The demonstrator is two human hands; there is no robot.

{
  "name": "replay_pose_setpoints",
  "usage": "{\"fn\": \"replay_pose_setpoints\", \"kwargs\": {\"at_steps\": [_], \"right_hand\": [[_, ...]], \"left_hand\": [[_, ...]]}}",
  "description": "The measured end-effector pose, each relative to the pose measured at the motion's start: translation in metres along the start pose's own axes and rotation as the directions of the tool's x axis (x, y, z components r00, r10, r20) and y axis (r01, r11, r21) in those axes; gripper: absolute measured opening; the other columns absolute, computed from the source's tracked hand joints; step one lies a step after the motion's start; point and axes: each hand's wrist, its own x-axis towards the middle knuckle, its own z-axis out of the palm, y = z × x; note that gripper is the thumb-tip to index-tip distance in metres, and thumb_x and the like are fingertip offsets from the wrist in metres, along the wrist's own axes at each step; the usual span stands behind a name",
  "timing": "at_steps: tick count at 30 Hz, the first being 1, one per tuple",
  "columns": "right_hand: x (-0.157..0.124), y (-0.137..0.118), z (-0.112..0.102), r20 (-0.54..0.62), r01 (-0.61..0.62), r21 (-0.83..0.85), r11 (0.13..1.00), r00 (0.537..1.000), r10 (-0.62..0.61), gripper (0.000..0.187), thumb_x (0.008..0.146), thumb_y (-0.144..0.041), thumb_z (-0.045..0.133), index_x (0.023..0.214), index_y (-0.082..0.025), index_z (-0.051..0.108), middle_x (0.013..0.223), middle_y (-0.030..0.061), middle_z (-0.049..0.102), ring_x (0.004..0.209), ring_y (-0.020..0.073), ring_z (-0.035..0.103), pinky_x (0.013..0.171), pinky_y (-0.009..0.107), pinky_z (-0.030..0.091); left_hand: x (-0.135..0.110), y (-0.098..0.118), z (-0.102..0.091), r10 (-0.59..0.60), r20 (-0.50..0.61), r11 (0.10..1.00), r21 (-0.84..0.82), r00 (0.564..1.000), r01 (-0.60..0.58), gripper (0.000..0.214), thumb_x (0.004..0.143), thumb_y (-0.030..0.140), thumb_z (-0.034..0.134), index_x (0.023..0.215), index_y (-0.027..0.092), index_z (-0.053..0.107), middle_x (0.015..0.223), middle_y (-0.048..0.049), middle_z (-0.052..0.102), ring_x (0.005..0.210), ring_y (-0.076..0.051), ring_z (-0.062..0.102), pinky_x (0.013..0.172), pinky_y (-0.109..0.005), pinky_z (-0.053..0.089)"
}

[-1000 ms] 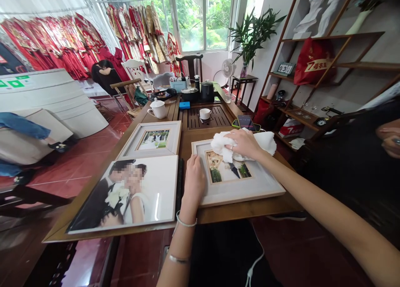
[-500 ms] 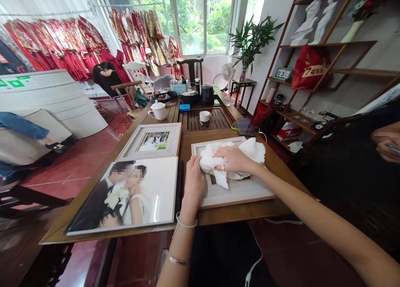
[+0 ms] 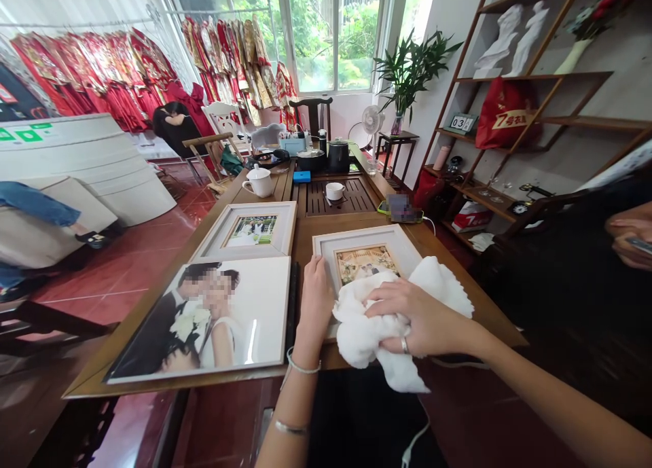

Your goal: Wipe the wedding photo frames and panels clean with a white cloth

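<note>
My right hand [image 3: 420, 313] is closed round a bunched white cloth [image 3: 443, 284], pressing it over the near part of a picture frame [image 3: 402, 240]. One end of the cloth hangs past the frame's near edge. Inside the pale frame, the upper part of a colour photo [image 3: 364, 261] shows; the cloth hides the rest. My left hand [image 3: 316, 298] grips the frame's left side. To the left lie a second framed photo [image 3: 216, 227] and, nearer me, a large photo panel [image 3: 259, 284] of a couple.
Further back on the wooden table [image 3: 448, 250] are a phone [image 3: 402, 208] on a cable, a small white cup [image 3: 335, 191], a lidded white mug [image 3: 259, 181] and a dark kettle [image 3: 338, 155]. Another person's hand [image 3: 631, 234] shows at the right edge.
My right hand has drawn the cloth toward me and to the right across the frame, uncovering the upper part of its photo. My left hand stays at the frame's left side.
</note>
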Motion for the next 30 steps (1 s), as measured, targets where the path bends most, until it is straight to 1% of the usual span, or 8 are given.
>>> {"fn": "replay_pose_setpoints", "kwargs": {"at_steps": [4, 7, 10, 14, 19, 22, 25, 30], "right_hand": [[0.002, 0.008, 0.002, -0.021, -0.041, -0.150, 0.988, 0.999, 0.038, 0.031, 0.072, -0.028, 0.071, 0.102, -0.024, 0.072, 0.111, 0.0062, 0.070, 0.104, 0.0279, 0.061, 0.091, 0.043, 0.041], [0.013, 0.032, -0.002, -0.113, -0.172, -0.320, 0.931, 0.983, 0.143, 0.029, 0.078, -0.032, 0.065, 0.105, -0.023, 0.072, 0.115, 0.0085, 0.069, 0.106, 0.0297, 0.060, 0.089, 0.045, 0.040], [0.031, 0.064, -0.010, -0.255, -0.339, -0.435, 0.834, 0.935, 0.247, 0.032, 0.082, -0.034, 0.060, 0.110, -0.023, 0.070, 0.122, 0.0104, 0.067, 0.108, 0.0313, 0.058, 0.089, 0.046, 0.038], [0.064, 0.095, -0.018, -0.370, -0.443, -0.420, 0.792, 0.880, 0.297, 0.036, 0.084, -0.037, 0.057, 0.115, -0.024, 0.068, 0.124, 0.0092, 0.065, 0.109, 0.0312, 0.056, 0.084, 0.043, 0.037], [0.101, 0.106, -0.015, -0.438, -0.482, -0.385, 0.787, 0.846, 0.304, 0.037, 0.085, -0.039, 0.055, 0.116, -0.023, 0.067, 0.121, 0.0104, 0.066, 0.106, 0.0314, 0.056, 0.084, 0.043, 0.034], [0.117, 0.102, -0.012, -0.436, -0.474, -0.371, 0.799, 0.848, 0.301, 0.038, 0.087, -0.040, 0.053, 0.118, -0.023, 0.066, 0.123, 0.0108, 0.065, 0.108, 0.0316, 0.056, 0.084, 0.043, 0.034], [0.128, 0.094, -0.009, -0.390, -0.450, -0.381, 0.807, 0.870, 0.301, 0.039, 0.087, -0.040, 0.053, 0.121, -0.024, 0.064, 0.125, 0.0104, 0.064, 0.111, 0.0320, 0.055, 0.086, 0.044, 0.034], [0.128, 0.077, -0.004, -0.208, -0.330, -0.407, 0.852, 0.941, 0.266, 0.041, 0.086, -0.043, 0.055, 0.120, -0.024, 0.064, 0.127, 0.0083, 0.065, 0.113, 0.0316, 0.057, 0.089, 0.045, 0.035]], "left_hand": [[0.001, 0.004, -0.003, -0.032, 0.055, 0.999, 0.010, 0.998, 0.031, 0.045, 0.083, -0.003, 0.035, 0.121, 0.010, 0.056, 0.130, -0.0209, 0.059, 0.131, -0.027, 0.050, 0.110, -0.049, 0.041], [0.002, 0.006, -0.006, -0.048, 0.081, 0.999, 0.013, 0.996, 0.047, 0.047, 0.082, -0.004, 0.036, 0.122, 0.010, 0.056, 0.131, -0.0199, 0.058, 0.132, -0.027, 0.049, 0.111, -0.048, 0.040], [0.002, 0.006, -0.007, -0.046, 0.086, 0.999, 0.017, 0.995, 0.045, 0.049, 0.081, -0.004, 0.037, 0.123, 0.011, 0.056, 0.131, -0.0184, 0.058, 0.132, -0.027, 0.049, 0.112, -0.049, 0.039], [0.002, 0.007, -0.008, -0.035, 0.094, 0.999, 0.030, 0.995, 0.032, 0.046, 0.082, -0.004, 0.035, 0.122, 0.006, 0.056, 0.129, -0.0229, 0.058, 0.132, -0.029, 0.049, 0.111, -0.050, 0.040], [0.001, 0.007, -0.007, -0.020, 0.071, 1.000, 0.023, 0.997, 0.019, 0.045, 0.083, -0.002, 0.035, 0.119, 0.013, 0.057, 0.127, -0.0178, 0.061, 0.131, -0.028, 0.050, 0.110, -0.051, 0.041], [0.001, 0.005, -0.006, -0.009, 0.066, 1.000, 0.022, 0.998, 0.008, 0.045, 0.083, -0.002, 0.036, 0.119, 0.013, 0.057, 0.127, -0.0184, 0.060, 0.131, -0.028, 0.050, 0.110, -0.050, 0.041], [0.001, 0.004, -0.005, 0.002, 0.049, 1.000, 0.016, 0.999, -0.003, 0.046, 0.082, -0.002, 0.036, 0.121, 0.014, 0.056, 0.126, -0.0176, 0.061, 0.129, -0.028, 0.052, 0.110, -0.051, 0.042], [0.004, 0.008, -0.009, -0.018, 0.070, 1.000, 0.003, 0.997, 0.017, 0.048, 0.081, -0.003, 0.036, 0.121, 0.014, 0.057, 0.126, -0.0164, 0.062, 0.128, -0.027, 0.053, 0.110, -0.050, 0.042]]}}
